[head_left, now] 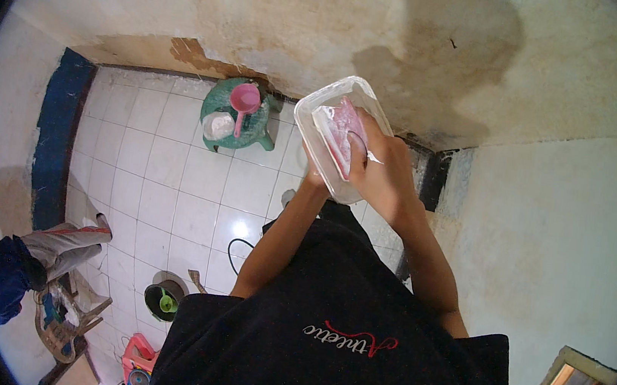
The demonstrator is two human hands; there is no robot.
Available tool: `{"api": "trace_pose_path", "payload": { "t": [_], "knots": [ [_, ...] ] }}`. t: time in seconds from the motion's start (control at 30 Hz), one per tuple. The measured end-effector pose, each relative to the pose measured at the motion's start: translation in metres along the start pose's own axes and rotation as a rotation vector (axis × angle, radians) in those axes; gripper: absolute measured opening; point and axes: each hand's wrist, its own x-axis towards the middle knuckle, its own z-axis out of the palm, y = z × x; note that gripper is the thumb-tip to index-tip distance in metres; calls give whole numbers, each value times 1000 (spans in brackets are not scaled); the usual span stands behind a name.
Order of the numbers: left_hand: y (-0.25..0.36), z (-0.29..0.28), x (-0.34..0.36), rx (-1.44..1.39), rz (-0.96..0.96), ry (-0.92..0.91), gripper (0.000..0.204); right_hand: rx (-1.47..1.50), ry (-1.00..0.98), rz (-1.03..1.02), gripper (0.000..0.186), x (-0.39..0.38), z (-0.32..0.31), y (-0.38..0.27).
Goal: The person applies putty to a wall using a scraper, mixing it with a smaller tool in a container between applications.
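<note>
My left hand (314,170) is closed on the side of a clear rectangular plastic tub (310,123), which is tilted in front of my chest. White residue coats the tub's walls. Inside it, my right hand (379,162) grips a flat pink scraper (344,124) smeared with white paste. The scraper's lower part lies against the tub's inside. Most of the left fingers are hidden under and behind the tub.
The stained wall (283,15) rises close ahead. At its foot a green stool (224,95) bears a pink dipper (245,99) and a white tub (217,126). A dark bucket (159,302) with a green scoop stands lower left, near a chair (57,324) and another person (6,272).
</note>
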Motion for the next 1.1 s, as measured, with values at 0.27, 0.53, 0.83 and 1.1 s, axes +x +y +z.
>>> {"api": "trace_pose_path", "payload": {
  "t": [0.27,0.53,0.83,1.1],
  "knots": [
    [-3,-12,7,-82,47,101,62,-19,66,27,30,-5,3,4],
    [12,-37,7,-67,-15,-41,74,449,39,156,18,-21,38,64],
    [42,-14,-3,361,-235,115,91,1036,-63,454,23,-26,52,92],
    [52,-6,-10,314,-106,290,87,1443,-164,520,16,-35,46,104]
  ]
}}
